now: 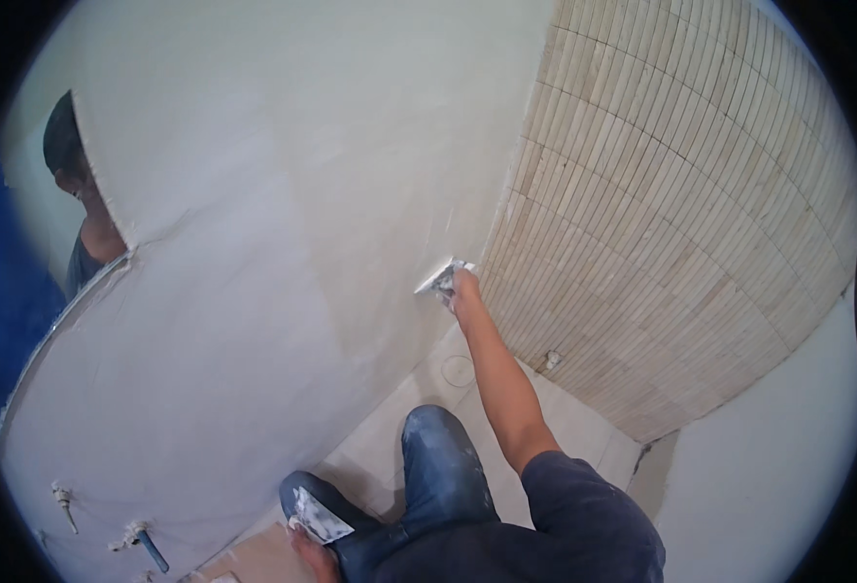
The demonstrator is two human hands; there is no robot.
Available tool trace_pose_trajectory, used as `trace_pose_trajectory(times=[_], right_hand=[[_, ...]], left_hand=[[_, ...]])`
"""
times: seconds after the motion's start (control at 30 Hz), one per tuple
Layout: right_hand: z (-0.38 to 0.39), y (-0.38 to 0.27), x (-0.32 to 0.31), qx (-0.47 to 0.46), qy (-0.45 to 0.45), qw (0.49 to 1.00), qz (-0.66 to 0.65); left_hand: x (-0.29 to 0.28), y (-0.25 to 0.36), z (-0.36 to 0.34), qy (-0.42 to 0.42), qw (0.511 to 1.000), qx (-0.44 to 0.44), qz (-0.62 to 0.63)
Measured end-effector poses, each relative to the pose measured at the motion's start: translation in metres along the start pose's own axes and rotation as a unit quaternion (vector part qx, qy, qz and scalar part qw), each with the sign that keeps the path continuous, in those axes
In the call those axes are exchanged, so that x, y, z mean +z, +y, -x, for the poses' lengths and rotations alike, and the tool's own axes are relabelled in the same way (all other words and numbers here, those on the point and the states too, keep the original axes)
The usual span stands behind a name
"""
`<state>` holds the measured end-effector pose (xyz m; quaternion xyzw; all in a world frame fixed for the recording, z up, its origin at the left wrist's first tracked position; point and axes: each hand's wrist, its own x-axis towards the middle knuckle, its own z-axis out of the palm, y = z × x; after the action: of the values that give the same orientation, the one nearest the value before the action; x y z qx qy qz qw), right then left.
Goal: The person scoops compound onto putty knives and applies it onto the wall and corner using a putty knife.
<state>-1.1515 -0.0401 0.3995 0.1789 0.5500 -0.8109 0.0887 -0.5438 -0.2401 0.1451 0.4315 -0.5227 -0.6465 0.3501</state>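
Plastered wall [283, 223] meets tiled wall [681, 233] at 1 corner — open floor [448, 389] below. Right hand [463, 288] grips a putty knife [442, 277] against that corner; left hand [304, 540] holds a second blade [322, 517] by the knee — hands well apart.

Soft, even, rather dim light, no hard shadows or glare. Slightly soft focus throughout; strong fisheye bending, black vignette at all four corners.
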Motion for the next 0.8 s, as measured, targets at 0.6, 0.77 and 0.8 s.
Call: trace_pose_trajectory(times=[0.6,0.77,0.8], right_hand=[[0.26,-0.243,0.17,-0.745,0.072,0.598,0.287],[0.262,-0.214,0.089,-0.734,0.019,0.636,0.238],[0.233,-0.191,0.08,-0.679,0.052,0.687,0.252]], left_hand=[[-0.014,-0.005,0.002,-0.029,0.985,0.008,-0.169],[-0.007,0.004,0.003,0.01,0.999,-0.04,-0.006],[-0.014,-0.003,0.0,0.038,0.999,-0.03,0.01]])
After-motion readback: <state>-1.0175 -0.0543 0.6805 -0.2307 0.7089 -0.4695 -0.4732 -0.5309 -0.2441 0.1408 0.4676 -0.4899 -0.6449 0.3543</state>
